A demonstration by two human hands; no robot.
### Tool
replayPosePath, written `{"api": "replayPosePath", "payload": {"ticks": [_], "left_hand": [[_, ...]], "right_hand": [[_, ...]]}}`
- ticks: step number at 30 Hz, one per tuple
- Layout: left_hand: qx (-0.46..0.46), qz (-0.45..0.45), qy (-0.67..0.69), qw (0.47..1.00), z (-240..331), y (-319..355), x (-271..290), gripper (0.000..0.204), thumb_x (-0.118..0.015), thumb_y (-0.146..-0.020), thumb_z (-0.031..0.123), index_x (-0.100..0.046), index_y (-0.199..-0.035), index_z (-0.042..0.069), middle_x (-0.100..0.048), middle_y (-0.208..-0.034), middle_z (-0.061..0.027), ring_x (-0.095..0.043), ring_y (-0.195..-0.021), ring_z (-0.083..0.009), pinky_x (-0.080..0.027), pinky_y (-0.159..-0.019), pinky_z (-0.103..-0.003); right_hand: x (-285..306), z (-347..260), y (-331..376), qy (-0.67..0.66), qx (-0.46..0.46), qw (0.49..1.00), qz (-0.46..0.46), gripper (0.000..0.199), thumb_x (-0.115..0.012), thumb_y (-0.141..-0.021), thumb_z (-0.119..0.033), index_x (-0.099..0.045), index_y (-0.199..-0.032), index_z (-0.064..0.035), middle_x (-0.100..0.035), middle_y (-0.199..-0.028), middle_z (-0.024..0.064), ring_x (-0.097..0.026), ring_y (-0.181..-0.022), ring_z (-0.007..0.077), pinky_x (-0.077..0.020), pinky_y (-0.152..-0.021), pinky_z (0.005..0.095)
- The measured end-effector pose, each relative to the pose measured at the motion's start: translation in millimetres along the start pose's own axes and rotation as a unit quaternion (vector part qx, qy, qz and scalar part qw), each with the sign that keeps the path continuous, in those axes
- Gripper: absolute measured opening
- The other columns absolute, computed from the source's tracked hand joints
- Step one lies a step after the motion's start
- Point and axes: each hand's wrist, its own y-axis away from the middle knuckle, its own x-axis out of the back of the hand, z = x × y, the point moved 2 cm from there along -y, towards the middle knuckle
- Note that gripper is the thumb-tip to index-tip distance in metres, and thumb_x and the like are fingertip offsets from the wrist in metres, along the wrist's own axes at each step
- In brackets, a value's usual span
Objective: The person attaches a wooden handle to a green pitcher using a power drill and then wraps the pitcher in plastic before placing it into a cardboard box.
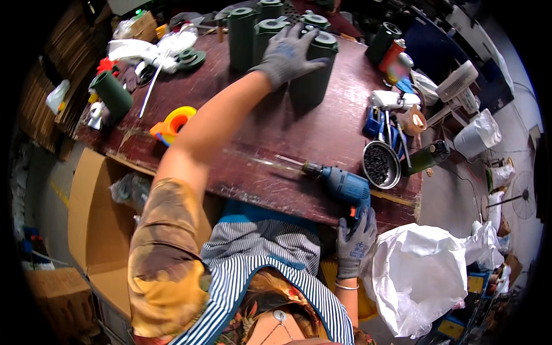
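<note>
Reaching over canisters [315, 80] near bench [270, 132] far edge, left hand [286, 56] spread; right hand [355, 244] at drill [345, 185], grip unclear; next, grasping seems needed

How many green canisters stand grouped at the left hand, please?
5: the front canister, the middle canister, the left canister, the back-left canister, the back-right canister; more may be hidden.

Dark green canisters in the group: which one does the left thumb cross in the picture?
The front-right canister: the left hand crosses it with the thumb; the others stand farther back.
</note>
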Motion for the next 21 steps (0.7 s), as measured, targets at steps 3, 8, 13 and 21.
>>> {"api": "replayPosePath", "payload": {"ticks": [3, 8, 13, 21], "left_hand": [[0.136, -0.066, -0.063, 0.987, 21.6, -58.1, -49.7, 0.104, -0.059, -0.069, 0.088, -0.035, -0.155, 0.035, -0.024, -0.164, -0.0155, -0.019, -0.149, -0.0509, -0.02, -0.112, -0.074], [0.021, -0.165, 0.003, 0.986, 6.5, -47.5, -58.4, 0.063, -0.071, -0.08, 0.04, -0.055, -0.139, 0.026, -0.042, -0.155, -0.0078, -0.032, -0.146, -0.0398, -0.029, -0.116, -0.062], [-0.193, -0.274, 0.209, 0.919, -44.5, 12.5, 46.7, 0.074, -0.08, -0.073, 0.009, -0.051, -0.141, 0.01, -0.052, -0.144, -0.0113, -0.046, -0.138, -0.0269, -0.033, -0.119, -0.038], [-0.057, -0.239, -0.113, 0.963, 10.9, 47.3, 65.0, 0.059, -0.077, -0.077, 0.042, -0.061, -0.128, 0.018, -0.068, -0.119, -0.0078, -0.062, -0.117, -0.0312, -0.047, -0.1, -0.046]], "right_hand": [[-8.6, 6.4, 6.1, 0.021, 0.018, 0.999, -0.038, 0.077, -0.069, -0.089, -0.043, -0.041, -0.151, -0.0065, -0.044, -0.15, 0.0196, -0.043, -0.137, 0.0394, -0.0346, -0.111, 0.0531], [-20.6, 31.2, 10.9, 0.067, -0.009, 0.995, -0.076, 0.069, -0.064, -0.09, -0.031, -0.042, -0.152, -0.0094, -0.042, -0.152, 0.0192, -0.042, -0.136, 0.0406, -0.034, -0.111, 0.0536], [-28.0, 35.8, 10.6, -0.003, 0.023, 0.999, -0.041, 0.072, -0.063, -0.084, -0.02, -0.04, -0.152, -0.0085, -0.042, -0.151, 0.0209, -0.045, -0.13, 0.0428, -0.0343, -0.11, 0.0542], [-28.6, 40.0, -8.1, -0.057, -0.058, 0.994, -0.074, 0.096, -0.077, -0.075, -0.03, -0.03, -0.157, -0.0104, -0.05, -0.138, 0.0238, -0.051, -0.119, 0.0418, -0.0421, -0.101, 0.051]]}}
